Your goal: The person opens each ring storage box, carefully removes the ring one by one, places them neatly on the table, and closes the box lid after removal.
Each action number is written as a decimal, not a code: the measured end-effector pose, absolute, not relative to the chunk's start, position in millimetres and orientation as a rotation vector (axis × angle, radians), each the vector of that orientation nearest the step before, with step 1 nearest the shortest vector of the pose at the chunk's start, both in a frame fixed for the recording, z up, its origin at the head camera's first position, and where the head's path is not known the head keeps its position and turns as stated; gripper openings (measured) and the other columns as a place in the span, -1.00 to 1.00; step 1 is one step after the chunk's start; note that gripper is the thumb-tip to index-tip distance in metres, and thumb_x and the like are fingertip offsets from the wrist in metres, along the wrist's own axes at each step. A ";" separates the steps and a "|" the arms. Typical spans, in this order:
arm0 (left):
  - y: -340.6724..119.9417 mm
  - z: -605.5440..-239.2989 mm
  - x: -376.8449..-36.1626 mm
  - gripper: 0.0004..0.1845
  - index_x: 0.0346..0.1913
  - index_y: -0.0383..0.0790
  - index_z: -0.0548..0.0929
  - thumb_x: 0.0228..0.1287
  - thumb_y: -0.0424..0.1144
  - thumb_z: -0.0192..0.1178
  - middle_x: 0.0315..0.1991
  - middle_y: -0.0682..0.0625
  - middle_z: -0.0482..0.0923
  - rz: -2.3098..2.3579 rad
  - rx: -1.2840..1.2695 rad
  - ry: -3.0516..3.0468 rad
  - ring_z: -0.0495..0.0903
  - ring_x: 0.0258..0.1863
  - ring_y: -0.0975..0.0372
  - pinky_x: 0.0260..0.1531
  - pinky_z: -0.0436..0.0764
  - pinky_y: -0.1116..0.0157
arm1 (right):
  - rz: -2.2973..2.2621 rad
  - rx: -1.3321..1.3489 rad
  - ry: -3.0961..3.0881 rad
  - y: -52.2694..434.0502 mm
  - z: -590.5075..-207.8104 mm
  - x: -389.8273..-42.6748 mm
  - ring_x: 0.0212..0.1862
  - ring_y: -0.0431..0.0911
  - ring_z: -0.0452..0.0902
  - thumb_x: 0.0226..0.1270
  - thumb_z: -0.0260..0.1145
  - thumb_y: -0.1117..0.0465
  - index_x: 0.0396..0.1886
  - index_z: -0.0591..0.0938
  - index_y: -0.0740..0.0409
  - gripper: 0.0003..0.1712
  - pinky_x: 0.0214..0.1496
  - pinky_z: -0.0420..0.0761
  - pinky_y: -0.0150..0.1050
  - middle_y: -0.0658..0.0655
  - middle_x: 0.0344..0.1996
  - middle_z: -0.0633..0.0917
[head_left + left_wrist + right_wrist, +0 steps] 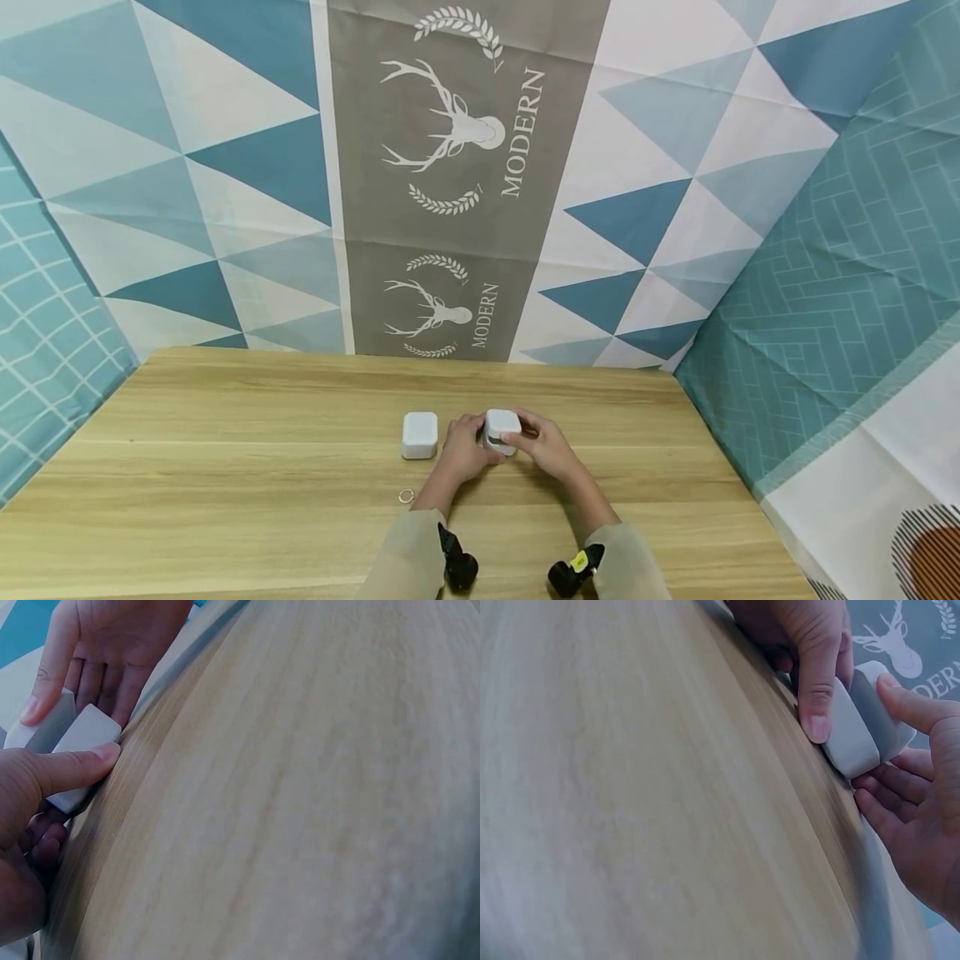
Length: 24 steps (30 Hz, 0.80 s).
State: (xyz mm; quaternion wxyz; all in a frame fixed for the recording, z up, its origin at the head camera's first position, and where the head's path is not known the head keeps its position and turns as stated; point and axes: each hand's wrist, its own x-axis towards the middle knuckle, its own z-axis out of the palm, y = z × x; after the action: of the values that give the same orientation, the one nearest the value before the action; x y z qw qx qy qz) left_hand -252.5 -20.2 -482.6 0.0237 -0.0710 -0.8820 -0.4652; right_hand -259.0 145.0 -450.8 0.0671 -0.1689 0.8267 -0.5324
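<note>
A small white hinged box (pixel 503 419) with rounded corners stands on the table between both hands, its lid tilted up so that a dark grey band shows between the halves. My left hand (pixel 465 451) grips the lower half (pixel 849 735), thumb along its front and fingers curled behind. The lid (pixel 885 720) is pinched by my right hand (pixel 548 448), whose thumb presses on its face with the other fingers at the side. The inside of the box is hidden. Left of the left hand sits a second white box (pixel 420 435), its lid down.
A small ring (pixel 406 496) lies on the wooden table (pixel 262 500) beside the left forearm. Behind the table hangs a patterned cloth (pixel 442 225), with more cloth along both sides.
</note>
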 end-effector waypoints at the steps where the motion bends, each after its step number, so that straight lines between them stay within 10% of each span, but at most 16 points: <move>1: -20.1 -482.4 -252.9 -0.19 0.22 -0.42 0.42 -0.17 -0.24 0.50 0.11 -0.22 0.48 -1.437 -0.221 -2.730 0.35 0.09 -0.03 0.14 0.38 0.00 | -1.618 -0.508 2.489 144.9 -451.3 -259.4 0.11 0.12 0.51 0.24 0.30 0.21 0.22 0.42 0.38 -0.41 0.16 0.50 -0.02 0.33 0.06 0.59; 24: -20.0 -481.3 -253.4 -0.18 0.23 -0.42 0.42 -0.18 -0.25 0.50 0.12 -0.22 0.47 -1.466 -0.212 -2.729 0.34 0.12 -0.05 0.17 0.36 0.00 | -1.646 -0.435 2.483 144.7 -452.4 -258.1 0.12 0.09 0.51 0.24 0.30 0.17 0.22 0.44 0.32 -0.42 0.19 0.47 -0.02 0.28 0.07 0.59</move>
State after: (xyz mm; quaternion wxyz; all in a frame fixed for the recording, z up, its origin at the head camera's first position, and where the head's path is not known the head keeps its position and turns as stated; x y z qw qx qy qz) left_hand -253.4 -20.0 -481.3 0.0181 -0.0683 -0.8787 -0.4721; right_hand -258.1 144.7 -452.4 0.0655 -0.1441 0.8230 -0.5455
